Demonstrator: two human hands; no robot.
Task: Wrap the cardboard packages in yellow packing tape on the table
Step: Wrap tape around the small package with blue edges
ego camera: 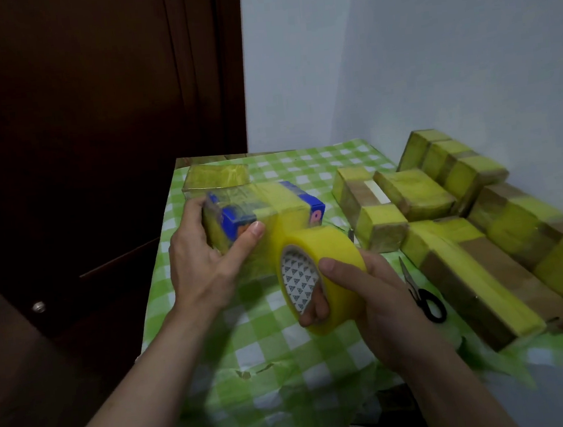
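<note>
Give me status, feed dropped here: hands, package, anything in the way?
Left hand grips blue box, partly taped. Right hand holds yellow tape roll, strip running to box. Scissors lie right of roll, clear of both hands.

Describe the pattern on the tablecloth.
The tablecloth has a green and white check, seen best in the head view.

Black-handled scissors (pixel 422 294) are laid at four o'clock on a green checked tablecloth (pixel 279 351), and a dark wooden door (pixel 91 111) is seen at ten o'clock.

Left hand (pixel 202 265), right hand (pixel 381 296): curled grips
</note>
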